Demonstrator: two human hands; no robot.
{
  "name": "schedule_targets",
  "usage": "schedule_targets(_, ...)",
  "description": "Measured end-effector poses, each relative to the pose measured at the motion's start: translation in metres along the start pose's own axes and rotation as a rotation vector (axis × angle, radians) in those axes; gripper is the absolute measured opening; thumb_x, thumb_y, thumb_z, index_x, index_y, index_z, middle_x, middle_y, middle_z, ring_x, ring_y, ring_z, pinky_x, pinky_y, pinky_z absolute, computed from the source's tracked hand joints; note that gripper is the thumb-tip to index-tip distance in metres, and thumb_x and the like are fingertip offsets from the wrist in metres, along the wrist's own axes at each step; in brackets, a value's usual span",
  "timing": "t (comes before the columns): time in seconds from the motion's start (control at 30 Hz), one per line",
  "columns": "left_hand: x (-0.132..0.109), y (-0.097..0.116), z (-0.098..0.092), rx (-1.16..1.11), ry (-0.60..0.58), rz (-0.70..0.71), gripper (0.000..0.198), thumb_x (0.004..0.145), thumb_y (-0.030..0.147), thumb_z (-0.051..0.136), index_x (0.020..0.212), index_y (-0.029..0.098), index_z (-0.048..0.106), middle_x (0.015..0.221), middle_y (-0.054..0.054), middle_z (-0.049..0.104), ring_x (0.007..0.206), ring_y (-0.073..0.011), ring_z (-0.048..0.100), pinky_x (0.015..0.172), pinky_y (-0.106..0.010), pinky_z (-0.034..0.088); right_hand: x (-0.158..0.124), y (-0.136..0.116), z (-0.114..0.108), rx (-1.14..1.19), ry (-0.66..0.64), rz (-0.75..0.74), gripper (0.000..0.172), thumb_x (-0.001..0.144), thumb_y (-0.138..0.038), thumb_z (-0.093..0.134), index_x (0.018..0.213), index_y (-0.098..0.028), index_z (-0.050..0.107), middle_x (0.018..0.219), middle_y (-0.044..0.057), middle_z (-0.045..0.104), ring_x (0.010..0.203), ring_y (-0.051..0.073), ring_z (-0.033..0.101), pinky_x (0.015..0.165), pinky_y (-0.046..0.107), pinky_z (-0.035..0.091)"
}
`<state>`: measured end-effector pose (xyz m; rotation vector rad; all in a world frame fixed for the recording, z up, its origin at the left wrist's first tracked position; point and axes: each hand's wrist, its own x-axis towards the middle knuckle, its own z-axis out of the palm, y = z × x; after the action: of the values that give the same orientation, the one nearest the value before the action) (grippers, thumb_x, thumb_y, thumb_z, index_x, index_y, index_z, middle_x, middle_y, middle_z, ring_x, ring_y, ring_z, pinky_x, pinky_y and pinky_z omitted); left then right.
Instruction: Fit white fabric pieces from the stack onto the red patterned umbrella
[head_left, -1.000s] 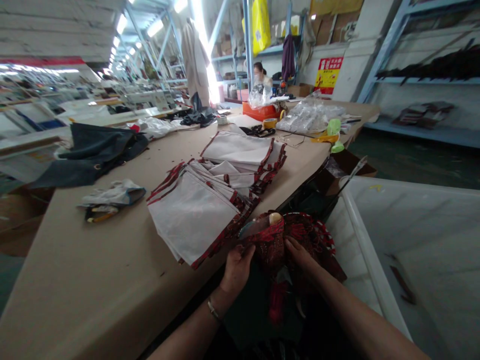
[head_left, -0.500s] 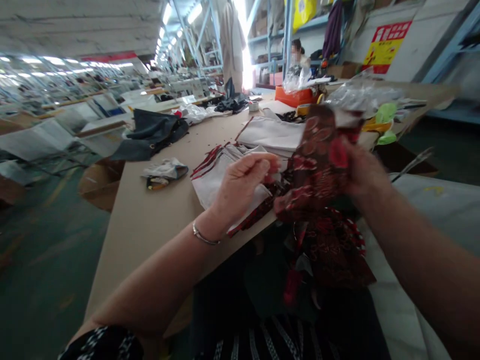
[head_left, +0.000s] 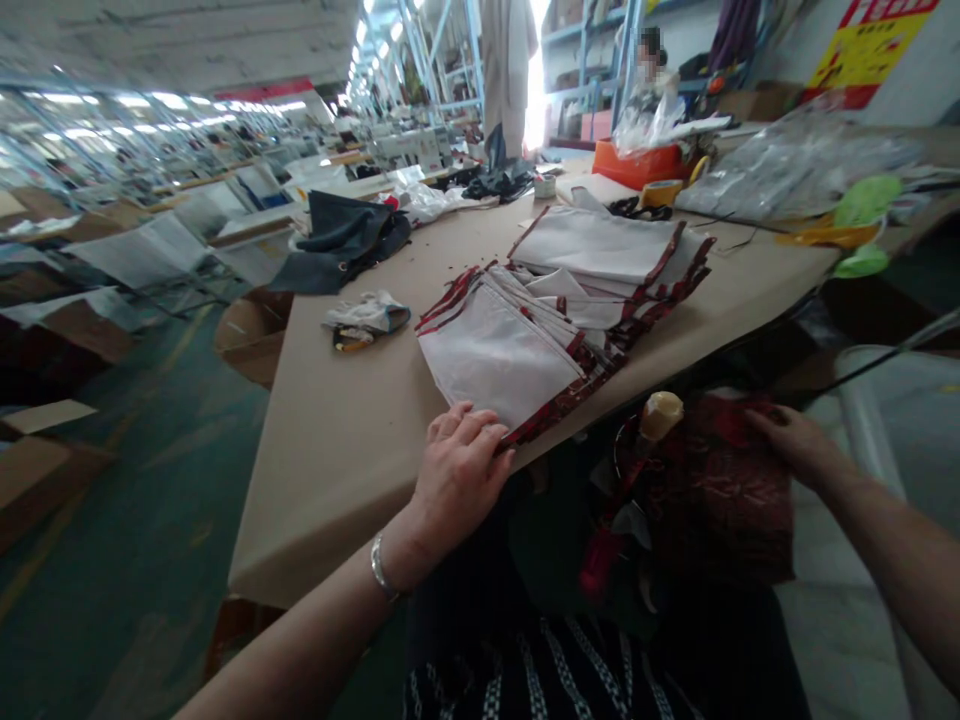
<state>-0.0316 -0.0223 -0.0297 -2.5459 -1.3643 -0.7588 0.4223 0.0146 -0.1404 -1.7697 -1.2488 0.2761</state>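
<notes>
My left hand (head_left: 461, 465) lies at the table's front edge, its fingers over the near corner of a stack of whitish fabric pieces with dark red patterned trim (head_left: 502, 350). The fingers are bent a little and somewhat apart. Lower down on the right, my right hand (head_left: 799, 440) has its fingers closed on the upper edge of a dark red patterned fabric piece (head_left: 724, 490). That piece hangs or lies below table height, over more red fabric; what is under it is too dark to make out. A pale wooden-looking knob (head_left: 661, 414) sticks up beside it.
A white work glove (head_left: 367, 315) lies on the brown-covered table (head_left: 315, 440). Farther back are folded dark cloth (head_left: 345, 240), an orange bin (head_left: 637, 163), clear plastic (head_left: 795, 165) and a green-and-yellow item (head_left: 862, 215). A person (head_left: 649, 75) is behind the table. Cardboard boxes (head_left: 251, 330) stand left.
My right hand has lowered the red patterned piece from above the table to below its edge on the right. My left hand has moved down onto the stack's near corner. The view has shifted.
</notes>
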Motion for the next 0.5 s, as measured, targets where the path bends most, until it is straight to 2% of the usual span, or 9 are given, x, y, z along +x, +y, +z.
schedule_targets(0.07,0.002,0.003,0.004,0.05,-0.003,0.005,0.014,0.084,0.019,0.058,0.095,0.017,0.067,0.107,-0.009,0.069,0.111,-0.031,0.054,0.095,-0.048,0.044,-0.004,0.0,0.013,-0.042,0.085,0.142,0.03,0.071,-0.047,0.068,0.072,-0.02,0.057,0.07,0.003,0.058,0.061,0.017,0.058,0.062,0.037,0.046)
schedule_targets(0.1,0.004,0.003,0.005,0.063,-0.008,0.012,0.014,0.084,0.017,0.057,0.093,0.017,0.067,0.105,-0.009,0.07,0.109,-0.0306,0.055,0.093,-0.047,0.045,-0.006,-0.008,0.017,-0.045,0.137,0.18,0.03,0.073,-0.047,0.066,0.08,-0.019,0.059,0.075,0.005,0.06,0.066,0.019,0.059,0.067,0.04,0.047)
schedule_targets(0.17,0.007,0.002,0.006,0.058,-0.015,0.016,0.013,0.084,0.014,0.055,0.088,0.018,0.067,0.097,-0.008,0.071,0.101,-0.0278,0.058,0.089,-0.043,0.046,-0.016,-0.043,0.017,-0.01,0.212,0.143,0.033,0.082,-0.044,0.057,0.1,-0.017,0.061,0.088,0.01,0.063,0.078,0.022,0.061,0.075,0.042,0.048)
schedule_targets(0.23,0.01,0.001,0.007,0.024,0.007,-0.003,0.013,0.083,0.012,0.054,0.083,0.018,0.066,0.09,-0.007,0.07,0.092,-0.0239,0.06,0.086,-0.039,0.047,-0.034,-0.1,0.014,0.043,0.242,-0.015,0.033,0.089,-0.042,0.05,0.112,-0.02,0.059,0.099,0.009,0.063,0.087,0.02,0.061,0.081,0.038,0.048)
schedule_targets(0.27,0.012,0.0,0.007,0.004,0.031,-0.02,0.013,0.082,0.011,0.054,0.081,0.018,0.065,0.087,-0.006,0.07,0.088,-0.0225,0.061,0.084,-0.038,0.047,-0.045,-0.133,0.013,0.081,0.223,-0.218,0.027,0.09,-0.037,0.051,0.109,-0.02,0.06,0.099,0.008,0.063,0.088,0.019,0.06,0.083,0.037,0.048)
schedule_targets(0.33,0.016,0.001,0.006,-0.024,0.095,-0.047,0.013,0.081,0.01,0.054,0.078,0.019,0.063,0.084,-0.005,0.069,0.085,-0.0211,0.061,0.083,-0.037,0.047,-0.068,-0.197,0.02,0.113,0.016,-0.711,0.015,0.089,-0.027,0.054,0.102,-0.021,0.061,0.098,0.006,0.061,0.095,0.019,0.058,0.086,0.035,0.047)
schedule_targets(0.37,0.018,0.002,0.005,-0.032,0.12,-0.056,0.013,0.081,0.01,0.054,0.077,0.019,0.062,0.082,-0.005,0.068,0.085,-0.0211,0.061,0.083,-0.037,0.047,-0.078,-0.224,0.028,0.063,-0.143,-0.876,0.016,0.089,-0.023,0.054,0.103,-0.021,0.061,0.099,0.006,0.061,0.099,0.02,0.056,0.089,0.035,0.046)
schedule_targets(0.43,0.022,0.004,0.001,-0.04,0.154,-0.063,0.013,0.08,0.01,0.054,0.076,0.019,0.061,0.081,-0.005,0.067,0.085,-0.0211,0.061,0.083,-0.037,0.047,-0.09,-0.265,0.054,-0.111,-0.303,-1.026,0.022,0.089,-0.024,0.055,0.109,-0.019,0.06,0.105,0.009,0.061,0.104,0.023,0.052,0.093,0.038,0.044)
schedule_targets(0.5,0.024,0.006,-0.004,-0.031,0.19,-0.057,0.012,0.079,0.009,0.054,0.075,0.02,0.059,0.082,-0.005,0.066,0.086,-0.0214,0.061,0.084,-0.037,0.048,-0.087,-0.284,0.084,-0.287,-0.377,-1.037,0.021,0.089,-0.024,0.054,0.108,-0.017,0.061,0.107,0.01,0.061,0.104,0.026,0.05,0.09,0.04,0.043)
